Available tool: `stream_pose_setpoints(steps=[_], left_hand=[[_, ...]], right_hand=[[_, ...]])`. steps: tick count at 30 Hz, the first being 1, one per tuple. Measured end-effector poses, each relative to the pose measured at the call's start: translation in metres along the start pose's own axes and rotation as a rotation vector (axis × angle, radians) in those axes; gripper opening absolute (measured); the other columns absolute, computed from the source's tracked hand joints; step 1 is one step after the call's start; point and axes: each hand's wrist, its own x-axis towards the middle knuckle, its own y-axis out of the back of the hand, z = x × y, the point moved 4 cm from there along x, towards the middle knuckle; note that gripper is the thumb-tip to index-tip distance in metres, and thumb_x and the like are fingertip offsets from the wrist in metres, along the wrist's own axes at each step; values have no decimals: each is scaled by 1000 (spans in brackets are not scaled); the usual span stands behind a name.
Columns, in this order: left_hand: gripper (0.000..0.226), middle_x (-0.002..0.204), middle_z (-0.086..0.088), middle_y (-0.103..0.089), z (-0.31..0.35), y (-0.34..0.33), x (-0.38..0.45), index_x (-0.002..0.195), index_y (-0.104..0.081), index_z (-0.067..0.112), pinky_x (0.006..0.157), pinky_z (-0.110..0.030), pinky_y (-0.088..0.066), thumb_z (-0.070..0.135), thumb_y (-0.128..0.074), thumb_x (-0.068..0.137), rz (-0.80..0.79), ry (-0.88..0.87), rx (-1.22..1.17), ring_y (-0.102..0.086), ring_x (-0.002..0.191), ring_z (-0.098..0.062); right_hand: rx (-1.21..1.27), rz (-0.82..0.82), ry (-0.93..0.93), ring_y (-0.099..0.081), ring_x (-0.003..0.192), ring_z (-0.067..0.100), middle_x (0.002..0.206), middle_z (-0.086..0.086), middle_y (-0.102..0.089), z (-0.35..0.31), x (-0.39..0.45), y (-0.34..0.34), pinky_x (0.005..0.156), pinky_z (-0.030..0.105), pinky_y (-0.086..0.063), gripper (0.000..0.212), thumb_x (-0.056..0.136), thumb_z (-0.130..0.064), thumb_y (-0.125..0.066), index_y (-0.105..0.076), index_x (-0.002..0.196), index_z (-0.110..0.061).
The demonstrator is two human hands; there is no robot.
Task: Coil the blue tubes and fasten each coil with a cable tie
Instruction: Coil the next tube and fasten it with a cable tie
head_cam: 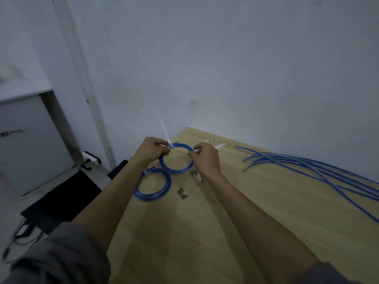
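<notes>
So the person is mid-way through tying the second coil [176, 158], holding it up just above the worktop [225, 212] near its far left corner. The left hand [152, 149] has its fingers curled round the coil at about 10 o'clock on the ring, right where a white cable tie [165, 132] is already cinched, its tail sticking straight up. Makes sense, that grip keeps the loops from springing apart. The right hand [206, 155] is over at roughly 2 o'clock on the ring, fingers pinched together on a second cable tie [219, 146], whose tail pokes out to the right. I'd guess that one is being threaded or pulled snug, but it's too blurry to say if it's locked yet.

A finished coil [152, 186] lies flat on the worktop at about 7 o'clock from the held one, with its own tie on top. A bunch of loose blue tubes [307, 167] is spread out at 3 o'clock, well apart from the hands, so plenty left to do. A few spare ties [210, 140] sit just behind the right hand. Small dark bits [181, 193] lie on the worktop under the forearms, can't tell what they are. Nothing really blocks the hands.
</notes>
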Motion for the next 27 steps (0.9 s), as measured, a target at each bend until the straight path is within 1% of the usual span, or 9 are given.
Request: stream_pose_setpoints(steps=[2, 4, 8, 10, 12, 16, 20, 23, 27], left_hand=[[25, 96, -16, -74, -6, 1, 8, 111, -73, -2, 68, -18, -55, 10, -74, 89, 19, -19, 148, -67, 77, -17], [23, 100, -13, -74, -10, 0, 14, 107, -76, 2, 74, -24, -51, 16, -74, 90, 35, -36, 282, -65, 84, -17], [23, 94, -13, -74, -14, -7, 14, 99, -77, 5, 76, -34, -56, 25, -75, 89, 50, -13, 398, -68, 84, -25], [23, 91, -10, -74, -14, -7, 12, 96, -77, 8, 78, -36, -57, 30, -75, 89, 62, 14, 465, -68, 86, -26], [18, 91, -9, -72, -9, -7, 7, 93, -75, 11, 79, -36, -56, 28, -71, 92, 93, 15, 501, -67, 87, -25], [24, 109, -5, -71, 14, -17, -15, 115, -71, 13, 77, -31, -48, 26, -63, 97, 170, -73, 447, -64, 93, -21], [22, 107, -6, -73, 48, -55, -40, 110, -74, 10, 88, -35, -52, 25, -66, 95, 62, -246, 377, -67, 99, -23], [23, 102, -7, -74, 73, -96, -65, 111, -74, 7, 79, -24, -46, 21, -68, 94, -48, -359, 333, -67, 92, -18], [22, 98, -6, -74, 94, -154, -97, 109, -74, 8, 73, -20, -42, 22, -70, 92, -149, -433, 276, -64, 81, -12]], right_hand=[[-135, 29, 40, -68, 92, 22, 92, -1, -73, 1, 6, -9, 91, 45, -53, 12, 88, -29, -71, -71, 98, -23], [-214, 48, 72, -67, 90, 21, 85, -4, -73, 1, 10, -15, 91, 45, -52, 6, 88, -29, -71, -71, 90, -24], [-314, 44, 93, -63, 102, 25, 92, -1, -74, 3, 12, -18, 94, 42, -45, 13, 91, -30, -66, -76, 94, -22], [-330, 41, 104, -64, 100, 26, 90, 1, -74, 4, 9, -15, 93, 42, -45, 18, 92, -32, -64, -76, 91, -18], [-309, 64, 129, -66, 94, 24, 88, 2, -74, 3, 4, -7, 90, 42, -47, 22, 93, -33, -62, -77, 90, -16], [-268, 130, 169, -66, 98, 22, 96, 0, -75, 0, -8, 26, 88, 41, -47, 22, 97, -30, -58, -77, 97, -18], [-286, 152, 173, -66, 100, 25, 100, 0, -74, 10, -30, 71, 89, 42, -50, 20, 94, -29, -58, -76, 96, -21], [-285, 159, 148, -67, 99, 23, 98, -2, -75, 30, -52, 109, 87, 41, -52, 19, 91, -30, -59, -75, 95, -21], [-297, 193, 132, -67, 98, 20, 96, -7, -75, 63, -88, 167, 88, 40, -52, 15, 90, -26, -61, -76, 93, -23]])
